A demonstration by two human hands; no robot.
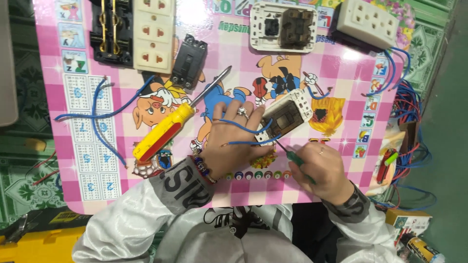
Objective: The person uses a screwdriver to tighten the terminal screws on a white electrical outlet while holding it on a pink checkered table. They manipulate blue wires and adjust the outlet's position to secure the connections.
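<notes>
My left hand (233, 141) rests on a pink cartoon-printed table (336, 78) and steadies a white switch module (287, 117) with brown inner parts. Two short blue wires (243, 130) run from the module across the back of that hand. My right hand (321, 170) grips a small green-handled screwdriver (295, 158), whose tip touches the module's lower edge. A large yellow-and-red screwdriver (168, 129) lies loose on the table to the left of my left hand.
At the table's far edge lie a white socket strip (153, 34), a black socket back (112, 31), a black switch part (189, 61), an opened white switch plate (282, 27) and a white socket box (368, 22). Loose blue wires (105, 114) lie left; a wire bundle (407, 122) hangs right.
</notes>
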